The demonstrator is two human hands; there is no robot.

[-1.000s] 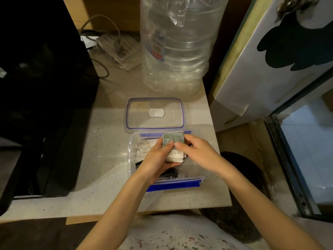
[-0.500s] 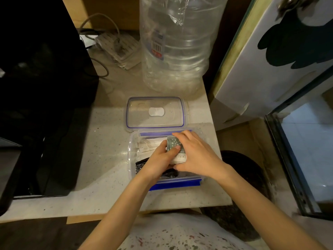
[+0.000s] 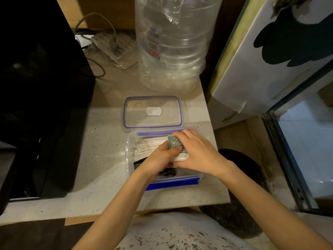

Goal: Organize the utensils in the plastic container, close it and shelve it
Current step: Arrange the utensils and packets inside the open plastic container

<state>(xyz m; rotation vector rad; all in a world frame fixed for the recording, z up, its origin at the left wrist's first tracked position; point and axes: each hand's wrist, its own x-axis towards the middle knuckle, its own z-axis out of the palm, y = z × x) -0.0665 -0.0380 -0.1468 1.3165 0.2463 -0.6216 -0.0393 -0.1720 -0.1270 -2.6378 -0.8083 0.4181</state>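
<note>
— Changed since a second ago?
— Lowered: left hand [image 3: 158, 159] and right hand [image 3: 196, 152], both pinching green packet [image 3: 175, 143], now down inside plastic container [image 3: 128, 156].
— And lid [image 3: 153, 111]?
— Unmoved, off, at container's 12 o'clock.

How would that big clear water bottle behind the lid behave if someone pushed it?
The water bottle looks nearly empty, so probably light for its bulk and easy to slide on the smooth counter. Its thin, crinkled walls would likely dent. Tall, so a high push might tip it.
</note>
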